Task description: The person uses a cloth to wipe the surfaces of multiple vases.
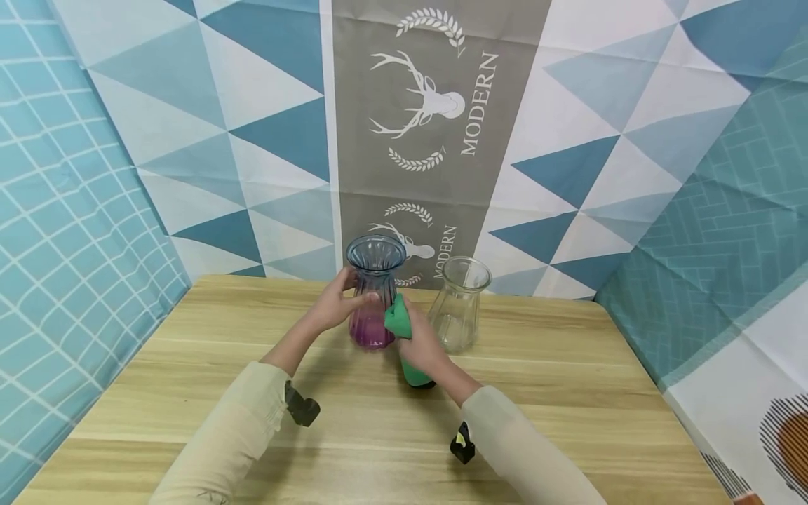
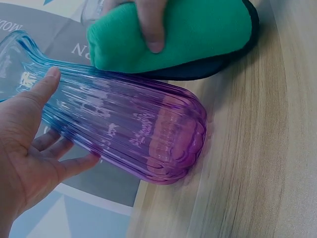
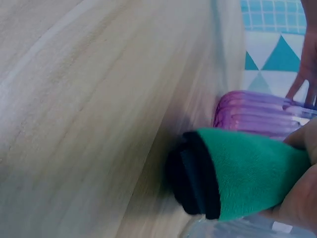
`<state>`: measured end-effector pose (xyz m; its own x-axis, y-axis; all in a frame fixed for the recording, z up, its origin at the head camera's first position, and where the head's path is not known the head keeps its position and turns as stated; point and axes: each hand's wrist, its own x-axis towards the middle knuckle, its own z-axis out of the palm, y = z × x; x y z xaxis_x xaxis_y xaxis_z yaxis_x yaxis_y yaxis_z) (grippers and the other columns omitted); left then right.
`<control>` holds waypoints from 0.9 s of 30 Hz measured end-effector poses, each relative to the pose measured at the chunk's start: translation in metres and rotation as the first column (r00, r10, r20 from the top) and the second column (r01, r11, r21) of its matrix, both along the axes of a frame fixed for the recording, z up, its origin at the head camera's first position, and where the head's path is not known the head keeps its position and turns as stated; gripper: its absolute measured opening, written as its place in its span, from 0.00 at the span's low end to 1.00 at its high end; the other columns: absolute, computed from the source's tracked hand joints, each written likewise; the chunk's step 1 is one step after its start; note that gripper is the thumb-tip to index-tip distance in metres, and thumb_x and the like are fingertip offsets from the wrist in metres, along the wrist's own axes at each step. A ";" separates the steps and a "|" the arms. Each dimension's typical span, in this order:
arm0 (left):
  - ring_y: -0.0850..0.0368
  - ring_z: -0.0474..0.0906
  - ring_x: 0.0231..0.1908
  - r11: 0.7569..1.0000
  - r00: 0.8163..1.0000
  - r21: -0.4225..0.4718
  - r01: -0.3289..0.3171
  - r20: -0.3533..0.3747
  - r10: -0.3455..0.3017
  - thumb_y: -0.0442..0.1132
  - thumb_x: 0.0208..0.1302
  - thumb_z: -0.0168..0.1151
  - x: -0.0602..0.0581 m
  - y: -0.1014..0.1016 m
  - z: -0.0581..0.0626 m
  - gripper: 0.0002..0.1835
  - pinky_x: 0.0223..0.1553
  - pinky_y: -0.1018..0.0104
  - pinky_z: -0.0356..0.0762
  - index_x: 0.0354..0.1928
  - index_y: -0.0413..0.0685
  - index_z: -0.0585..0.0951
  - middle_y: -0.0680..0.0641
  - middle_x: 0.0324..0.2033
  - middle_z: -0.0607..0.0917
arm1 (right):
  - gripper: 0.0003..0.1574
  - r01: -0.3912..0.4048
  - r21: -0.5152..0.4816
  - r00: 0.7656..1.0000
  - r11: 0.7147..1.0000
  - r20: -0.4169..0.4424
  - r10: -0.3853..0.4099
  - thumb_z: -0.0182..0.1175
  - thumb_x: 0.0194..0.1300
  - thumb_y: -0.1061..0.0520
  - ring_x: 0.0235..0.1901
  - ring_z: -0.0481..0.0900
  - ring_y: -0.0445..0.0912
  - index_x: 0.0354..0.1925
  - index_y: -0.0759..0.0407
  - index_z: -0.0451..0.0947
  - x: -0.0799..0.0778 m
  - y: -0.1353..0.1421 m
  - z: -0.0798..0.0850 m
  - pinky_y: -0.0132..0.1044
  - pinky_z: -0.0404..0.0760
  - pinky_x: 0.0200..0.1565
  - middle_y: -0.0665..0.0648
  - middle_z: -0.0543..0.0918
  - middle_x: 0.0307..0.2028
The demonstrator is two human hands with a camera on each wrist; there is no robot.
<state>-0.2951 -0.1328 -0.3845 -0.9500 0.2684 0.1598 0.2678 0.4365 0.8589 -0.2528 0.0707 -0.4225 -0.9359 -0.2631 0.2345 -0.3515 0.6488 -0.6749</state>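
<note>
A ribbed glass vase (image 1: 372, 322), blue at its flared top and shading to purple at its base, stands upright near the back of the table. My left hand (image 1: 337, 305) holds it round its narrower upper part, with the thumb on one side and fingers on the other in the left wrist view. My right hand (image 1: 419, 340) grips a folded green cloth (image 2: 198, 34) with a black edge. That cloth lies right along the vase's right side, its lower end hanging close to the tabletop.
A clear glass vase (image 1: 457, 322) stands just right of the cloth, partly behind my right hand. The wooden table (image 1: 353, 435) ends at a hanging patterned sheet (image 1: 265, 140) behind the vases. Tiled-print sheets (image 1: 50, 210) border the sides.
</note>
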 end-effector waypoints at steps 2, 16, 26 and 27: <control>0.37 0.61 0.65 1.000 1.000 -0.005 -0.002 0.006 0.002 0.54 0.57 0.64 0.000 -0.001 0.000 0.44 0.65 0.43 0.61 0.69 0.44 0.55 0.34 0.64 0.66 | 0.50 -0.010 -0.098 1.000 0.995 0.010 0.011 0.54 0.52 0.72 0.58 0.71 0.55 0.71 0.57 0.51 -0.001 0.003 0.000 0.50 0.73 0.56 0.63 0.70 0.61; 0.36 0.62 0.64 1.000 0.999 0.019 0.020 -0.033 -0.019 0.46 0.61 0.63 0.002 -0.001 -0.001 0.39 0.63 0.42 0.63 0.68 0.44 0.56 0.34 0.64 0.67 | 0.48 0.007 -0.337 0.982 0.942 -0.176 -0.071 0.67 0.56 0.57 0.62 0.69 0.53 0.70 0.54 0.55 -0.003 -0.012 0.031 0.51 0.71 0.60 0.59 0.69 0.64; 0.37 0.62 0.65 1.000 0.999 -0.007 0.019 -0.035 -0.019 0.48 0.60 0.63 0.002 -0.002 0.001 0.38 0.64 0.44 0.63 0.67 0.44 0.57 0.33 0.64 0.67 | 0.39 0.100 -0.345 0.965 0.933 -0.193 -0.175 0.66 0.58 0.50 0.55 0.76 0.55 0.64 0.58 0.65 -0.005 -0.020 0.027 0.51 0.76 0.55 0.62 0.77 0.56; 0.37 0.62 0.65 1.000 0.999 -0.004 0.018 -0.031 -0.019 0.48 0.60 0.63 0.002 -0.002 0.002 0.39 0.64 0.44 0.63 0.68 0.44 0.57 0.34 0.64 0.67 | 0.37 0.101 -0.343 0.964 0.934 -0.197 -0.176 0.66 0.58 0.52 0.55 0.76 0.56 0.63 0.58 0.67 -0.006 -0.019 0.026 0.50 0.76 0.55 0.63 0.78 0.56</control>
<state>-0.2932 -0.1349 -0.3828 -0.9394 0.2864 0.1883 0.3024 0.4340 0.8487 -0.2586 0.0515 -0.3967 -0.8719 -0.0079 0.4895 -0.4382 0.4584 -0.7732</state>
